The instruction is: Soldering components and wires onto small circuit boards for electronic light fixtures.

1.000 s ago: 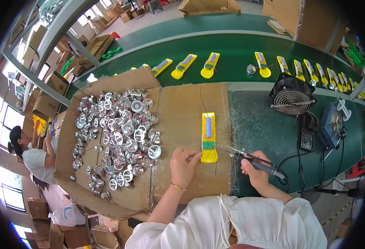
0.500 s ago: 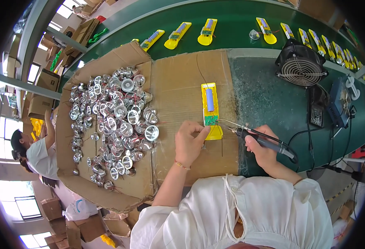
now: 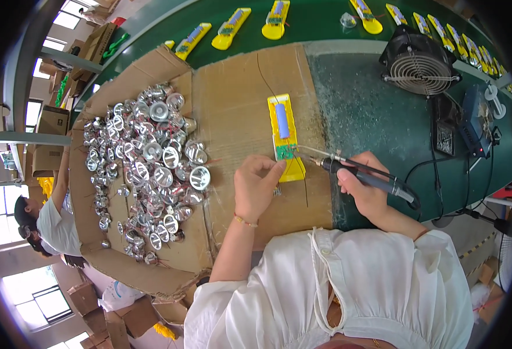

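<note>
A yellow plastic housing (image 3: pixel 293 172) lies on a flat cardboard sheet in front of me, with a blue cylindrical battery (image 3: pixel 282 121) and a small green circuit board (image 3: pixel 285 152) in it. My right hand (image 3: pixel 365 187) grips a soldering iron (image 3: pixel 378 181) with a thin metal tube alongside, its tip at the board's right side. My left hand (image 3: pixel 257 185) is closed in a pinch at the board's lower left edge; what its fingertips hold, if anything, is hidden. Thin dark wires run from the housing, above and below.
On the left, a cut-down cardboard box (image 3: pixel 200 247) holds many silvery reflector cups (image 3: pixel 199 178). At right stand a black fan (image 3: pixel 420 67), a blue soldering station (image 3: pixel 475 122) and cables. More yellow housings (image 3: pixel 231 28) line the green bench behind. A co-worker (image 3: pixel 49 221) reaches up at far left.
The whole view has shifted, so the bench appears higher and slightly further left. Both hands keep nearly the same places at the circuit board, with the iron's tip still there.
</note>
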{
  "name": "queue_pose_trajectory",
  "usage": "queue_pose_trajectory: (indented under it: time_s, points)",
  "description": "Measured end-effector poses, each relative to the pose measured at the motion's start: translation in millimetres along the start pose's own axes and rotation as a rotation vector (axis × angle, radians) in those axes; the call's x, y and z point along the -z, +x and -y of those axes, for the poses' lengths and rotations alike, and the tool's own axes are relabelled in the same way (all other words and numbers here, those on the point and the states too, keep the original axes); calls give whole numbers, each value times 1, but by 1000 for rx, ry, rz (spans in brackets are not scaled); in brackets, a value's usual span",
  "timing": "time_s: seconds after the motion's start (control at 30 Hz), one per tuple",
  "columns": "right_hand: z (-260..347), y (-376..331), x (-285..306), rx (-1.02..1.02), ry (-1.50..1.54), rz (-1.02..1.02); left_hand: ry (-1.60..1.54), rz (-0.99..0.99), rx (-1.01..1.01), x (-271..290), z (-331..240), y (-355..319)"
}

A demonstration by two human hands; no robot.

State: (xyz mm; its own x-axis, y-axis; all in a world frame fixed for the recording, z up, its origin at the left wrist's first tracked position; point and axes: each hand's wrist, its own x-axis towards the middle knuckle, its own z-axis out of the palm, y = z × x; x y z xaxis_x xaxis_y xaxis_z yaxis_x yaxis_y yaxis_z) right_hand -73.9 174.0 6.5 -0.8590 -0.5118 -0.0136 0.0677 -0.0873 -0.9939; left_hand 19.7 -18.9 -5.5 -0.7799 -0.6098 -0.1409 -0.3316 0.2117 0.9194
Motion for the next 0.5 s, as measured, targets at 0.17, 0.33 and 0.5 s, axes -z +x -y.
queue_pose_trajectory:
  time_s: [0.17,0.33,0.5]
  points:
    - [1,2,0,9,-20,-14,-26,16,33,0,-4,3]
    - [-3,4,-2,6,-29,-13,-23,19,-3,-1,-4,4]
    - [-1,2,-2,-5,-67,24,-9,23,-7,0,-4,0]
